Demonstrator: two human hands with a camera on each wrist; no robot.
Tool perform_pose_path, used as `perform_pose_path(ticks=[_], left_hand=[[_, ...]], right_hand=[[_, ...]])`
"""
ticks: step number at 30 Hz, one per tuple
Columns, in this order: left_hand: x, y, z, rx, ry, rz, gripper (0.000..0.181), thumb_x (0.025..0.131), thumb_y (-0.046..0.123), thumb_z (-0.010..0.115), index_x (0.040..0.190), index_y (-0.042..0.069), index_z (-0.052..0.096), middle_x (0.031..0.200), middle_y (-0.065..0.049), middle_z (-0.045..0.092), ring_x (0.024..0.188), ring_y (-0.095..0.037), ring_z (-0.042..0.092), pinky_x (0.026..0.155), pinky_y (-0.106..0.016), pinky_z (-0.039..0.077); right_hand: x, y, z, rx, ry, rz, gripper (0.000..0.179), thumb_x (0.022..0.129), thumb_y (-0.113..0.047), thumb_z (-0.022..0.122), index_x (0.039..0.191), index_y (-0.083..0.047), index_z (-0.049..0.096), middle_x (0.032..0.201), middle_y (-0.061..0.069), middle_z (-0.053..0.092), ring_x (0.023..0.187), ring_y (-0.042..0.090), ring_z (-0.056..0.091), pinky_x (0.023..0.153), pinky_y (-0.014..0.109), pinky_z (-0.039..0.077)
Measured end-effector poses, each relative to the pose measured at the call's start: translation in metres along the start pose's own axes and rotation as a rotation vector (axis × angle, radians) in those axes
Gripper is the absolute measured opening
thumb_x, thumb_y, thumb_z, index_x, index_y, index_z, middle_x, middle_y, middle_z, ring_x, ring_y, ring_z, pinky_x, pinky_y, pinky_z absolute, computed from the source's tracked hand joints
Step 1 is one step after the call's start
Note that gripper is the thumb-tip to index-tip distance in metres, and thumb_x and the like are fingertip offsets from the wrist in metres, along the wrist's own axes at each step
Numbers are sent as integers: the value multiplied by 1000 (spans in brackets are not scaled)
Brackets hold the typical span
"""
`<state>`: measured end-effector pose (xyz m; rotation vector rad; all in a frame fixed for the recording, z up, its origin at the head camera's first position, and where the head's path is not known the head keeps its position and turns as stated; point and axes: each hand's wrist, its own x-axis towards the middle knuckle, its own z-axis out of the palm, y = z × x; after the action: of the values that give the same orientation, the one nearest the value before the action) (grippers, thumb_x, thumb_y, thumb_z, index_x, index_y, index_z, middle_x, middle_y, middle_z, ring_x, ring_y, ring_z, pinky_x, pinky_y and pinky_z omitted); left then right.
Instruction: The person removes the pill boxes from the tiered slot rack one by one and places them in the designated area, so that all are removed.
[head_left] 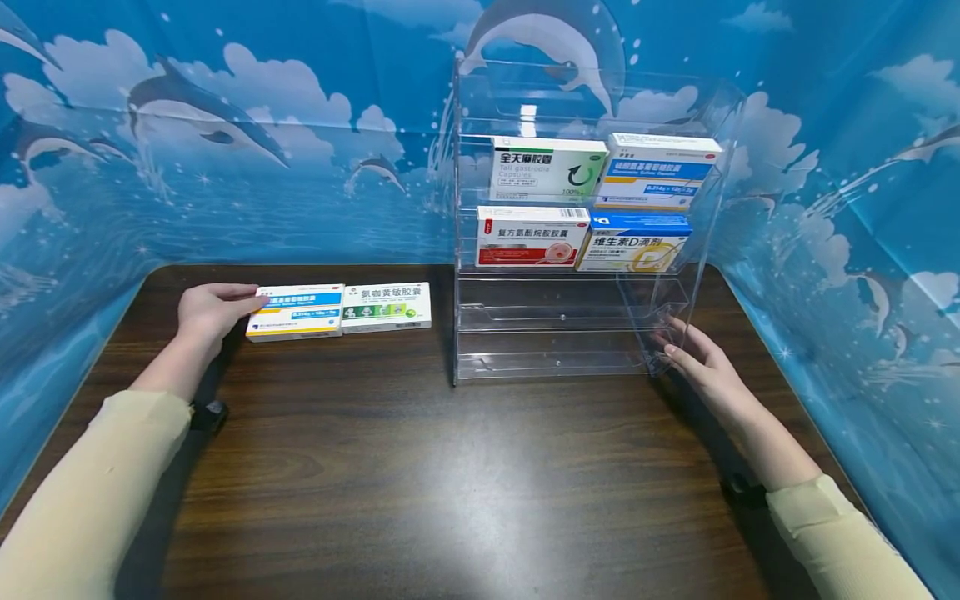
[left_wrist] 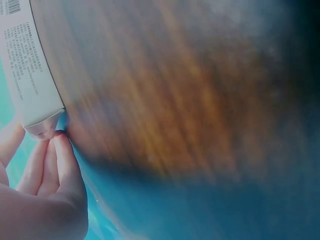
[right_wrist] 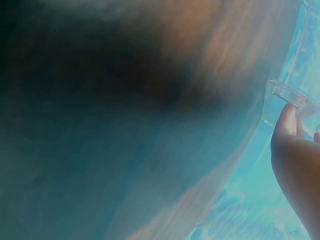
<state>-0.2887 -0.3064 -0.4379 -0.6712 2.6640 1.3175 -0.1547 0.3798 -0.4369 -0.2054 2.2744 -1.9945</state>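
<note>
In the head view, my left hand (head_left: 206, 315) grips the left end of a blue, white and yellow medicine box (head_left: 300, 318) that lies on the table. The fingers meet at that box's end in the left wrist view. Touching its right side is a white and green medicine box (head_left: 386, 310). At the right, my right hand (head_left: 705, 367) rests its fingertips against the lower side wall of a clear acrylic display rack (head_left: 547, 362). The right wrist view catches only the thumb and part of the fingers beside the rack's corner.
On the rack's upper tiers stand a green-white box (head_left: 547, 171), another blue-white box (head_left: 658, 171), a red-white box (head_left: 532, 237) and a blue-yellow box (head_left: 636, 243). Behind the brown table (head_left: 450, 467) hangs a blue dolphin-print cloth (head_left: 247, 192).
</note>
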Motion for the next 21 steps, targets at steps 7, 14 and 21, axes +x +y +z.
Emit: perform_pose_path(ticks=[7,14,21], left_hand=[[-3,5,0,43,10,35,60,105,32,67,152,-2,54,164,-28,43,153,-43,39,125,-55,40],[-3,9,1,70,29,52,58,104,30,69,150,-3,55,163,-29,44,154,-46,36,127,-57,36],[-4,10,-1,56,46,91,55,105,29,67,150,-2,56,157,-28,52,154,-44,40,125,-55,41]], right_hand=[[-1,-1,0,-15,6,13,64,114,-13,50,166,7,19,142,-11,55,127,-14,59,103,6,49],[0,0,0,-21,2,18,63,114,-14,50,166,6,20,142,-11,55,127,-15,58,102,5,48],[1,0,0,9,-5,3,62,114,-10,49,166,7,21,139,-15,58,127,-14,59,103,6,49]])
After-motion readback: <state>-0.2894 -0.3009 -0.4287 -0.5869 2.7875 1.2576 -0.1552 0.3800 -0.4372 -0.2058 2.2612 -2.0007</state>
